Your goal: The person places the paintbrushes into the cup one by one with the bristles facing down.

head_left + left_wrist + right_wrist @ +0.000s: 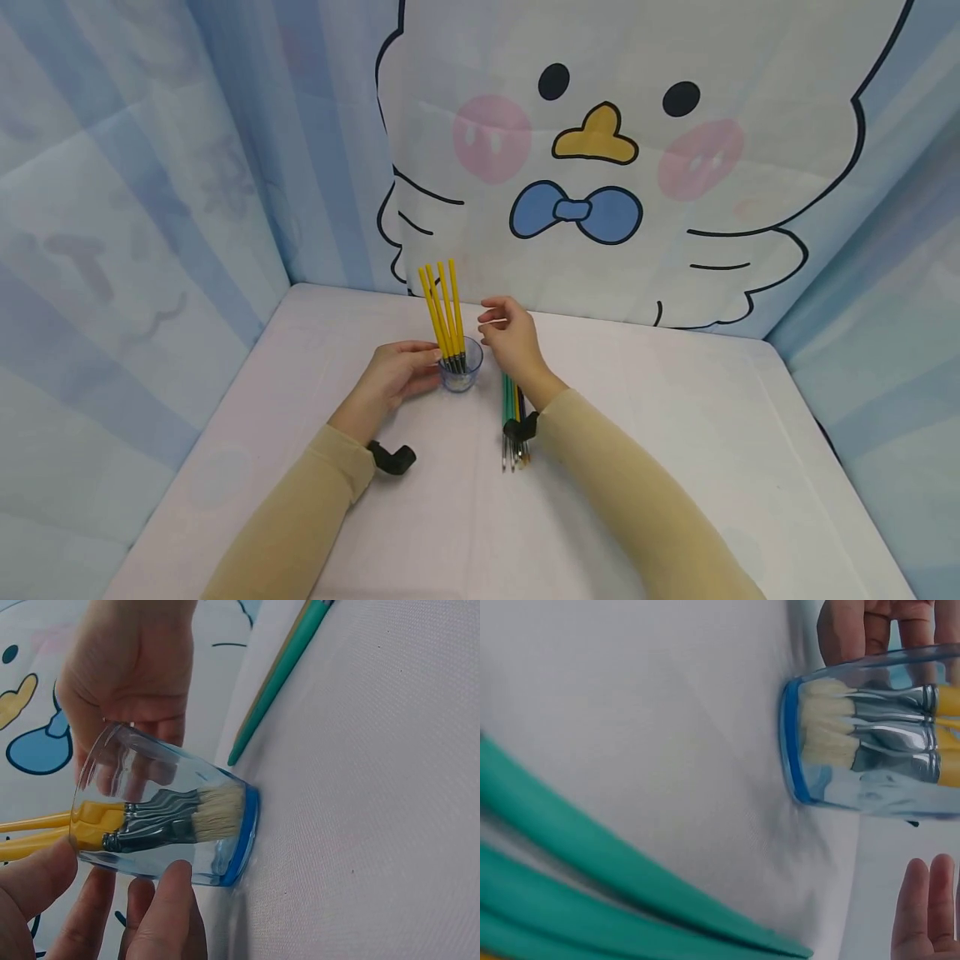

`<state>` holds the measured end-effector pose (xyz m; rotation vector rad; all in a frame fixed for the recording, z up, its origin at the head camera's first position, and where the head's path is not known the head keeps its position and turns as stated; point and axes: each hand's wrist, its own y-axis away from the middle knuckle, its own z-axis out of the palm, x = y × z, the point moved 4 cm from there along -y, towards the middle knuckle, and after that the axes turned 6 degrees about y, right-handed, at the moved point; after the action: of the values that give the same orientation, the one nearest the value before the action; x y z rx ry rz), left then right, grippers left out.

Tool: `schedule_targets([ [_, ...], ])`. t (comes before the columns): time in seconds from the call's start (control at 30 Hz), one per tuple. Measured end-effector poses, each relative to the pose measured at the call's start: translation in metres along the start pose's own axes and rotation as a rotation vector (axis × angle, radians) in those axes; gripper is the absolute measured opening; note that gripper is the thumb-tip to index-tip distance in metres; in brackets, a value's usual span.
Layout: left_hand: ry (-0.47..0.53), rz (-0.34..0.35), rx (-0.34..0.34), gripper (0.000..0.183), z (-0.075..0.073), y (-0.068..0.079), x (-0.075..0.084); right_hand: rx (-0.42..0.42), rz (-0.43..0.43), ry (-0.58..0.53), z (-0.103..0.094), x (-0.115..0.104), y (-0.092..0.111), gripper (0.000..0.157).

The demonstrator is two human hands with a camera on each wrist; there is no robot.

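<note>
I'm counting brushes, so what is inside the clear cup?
The clear cup holds four yellow-handled brushes, bristles down near its blue base. They rise well out of its top. Some bristles are partly covered where the brushes overlap.

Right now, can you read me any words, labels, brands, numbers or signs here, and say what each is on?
None: I can read no text in any view.
Clear cup: no lettering visible.
Yellow-handled brushes: no readable markings.
Loose brushes: partly covered in the head view; any fine print is too small to tell.
Backdrop: cartoon drawing, no legible words.
</note>
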<state>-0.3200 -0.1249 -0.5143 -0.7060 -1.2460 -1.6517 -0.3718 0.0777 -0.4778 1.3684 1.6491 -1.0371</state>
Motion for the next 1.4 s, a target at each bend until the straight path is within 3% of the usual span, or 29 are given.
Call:
schedule_targets([
  [1.03,-0.026,-0.012,0.011,0.04,0.004,0.004,0.001,0.076,0.144,-0.005,-0.051,0.048,0.015,0.045],
  [1.4,-0.027,-0.01,0.016,0.039,0.002,0.002,-0.001,0.047,0.239,0.008,-0.062,0.059,0.026,0.047],
])
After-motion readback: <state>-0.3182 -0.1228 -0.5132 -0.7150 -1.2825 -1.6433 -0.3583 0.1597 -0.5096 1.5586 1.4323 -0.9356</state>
